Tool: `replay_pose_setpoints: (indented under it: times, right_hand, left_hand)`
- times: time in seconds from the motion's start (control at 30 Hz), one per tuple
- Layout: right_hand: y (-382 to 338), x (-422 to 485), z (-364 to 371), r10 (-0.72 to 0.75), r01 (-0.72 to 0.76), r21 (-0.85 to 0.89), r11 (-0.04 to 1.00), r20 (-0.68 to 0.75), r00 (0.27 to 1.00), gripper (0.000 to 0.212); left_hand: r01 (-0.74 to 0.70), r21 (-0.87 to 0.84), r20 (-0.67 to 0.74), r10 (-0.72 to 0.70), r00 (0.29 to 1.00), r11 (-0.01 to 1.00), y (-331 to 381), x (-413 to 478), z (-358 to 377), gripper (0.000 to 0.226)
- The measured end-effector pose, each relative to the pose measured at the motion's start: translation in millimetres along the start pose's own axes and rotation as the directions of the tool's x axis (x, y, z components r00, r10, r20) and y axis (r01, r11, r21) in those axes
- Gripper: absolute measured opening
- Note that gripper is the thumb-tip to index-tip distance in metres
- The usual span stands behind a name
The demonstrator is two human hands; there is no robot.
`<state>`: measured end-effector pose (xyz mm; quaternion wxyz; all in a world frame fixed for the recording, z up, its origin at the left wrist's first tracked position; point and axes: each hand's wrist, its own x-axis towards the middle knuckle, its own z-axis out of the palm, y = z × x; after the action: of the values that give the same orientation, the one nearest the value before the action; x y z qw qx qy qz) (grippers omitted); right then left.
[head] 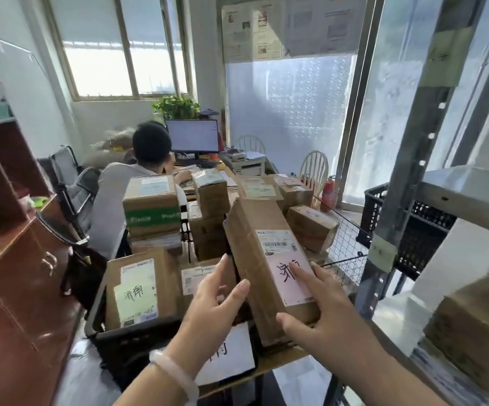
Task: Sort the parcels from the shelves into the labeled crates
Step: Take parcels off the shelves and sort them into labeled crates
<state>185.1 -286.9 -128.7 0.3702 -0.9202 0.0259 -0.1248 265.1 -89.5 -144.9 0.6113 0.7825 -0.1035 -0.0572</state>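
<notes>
A long brown cardboard parcel [262, 230] with a barcode label and a pink handwritten label is held tilted over a black crate [126, 338]. My right hand [319, 306] grips its near end, fingers on the pink label and thumb under the end. My left hand [217, 300], fingers straight, touches the parcel's left side. Inside the crate lies a brown parcel [140, 288] with a pale green handwritten label, and another labelled parcel [199, 276] beside it. A white paper sign [231, 356] hangs on the crate's front.
Stacked parcels [152, 206] fill the space behind the crate, some in a wire basket [346, 244]. A person sits at a desk with a monitor [193, 136]. A wooden cabinet [17, 244] is at left; a metal shelf [457, 194] with a parcel [477, 323] and a second black crate [407, 218] at right.
</notes>
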Motion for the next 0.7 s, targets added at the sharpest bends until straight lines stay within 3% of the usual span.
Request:
replay_pose_setpoints:
  times: [0.17, 0.27, 0.47, 0.7]
  right_hand:
    - [-37.3, 62.0, 43.7, 0.021, -0.012, -0.093, 0.996, 0.099, 0.995, 0.088]
    - [-56.3, 91.4, 70.2, 0.033, -0.018, -0.128, 0.992, 0.12, 0.992, 0.089]
    - [-71.8, 132.8, 116.7, 0.063, -0.03, -0.215, 0.976, 0.145, 0.987, 0.088]
    - [-46.4, 137.4, 173.7, 0.193, -0.119, -0.28, 0.953, 0.255, 0.948, 0.092]
  left_hand:
    - [0.01, 0.066, -0.124, -0.002, 0.992, 0.998, -20.2, 24.6, -66.5, 0.059]
    - [0.012, 0.115, -0.159, 0.007, 0.987, 0.993, -27.1, 36.8, -96.5, 0.069]
    - [0.003, 0.123, -0.155, 0.016, 0.988, 0.992, -42.2, 59.3, -131.4, 0.075]
    - [-0.017, 0.182, -0.073, 0.031, 0.997, 0.983, -63.1, 80.2, -143.1, 0.052]
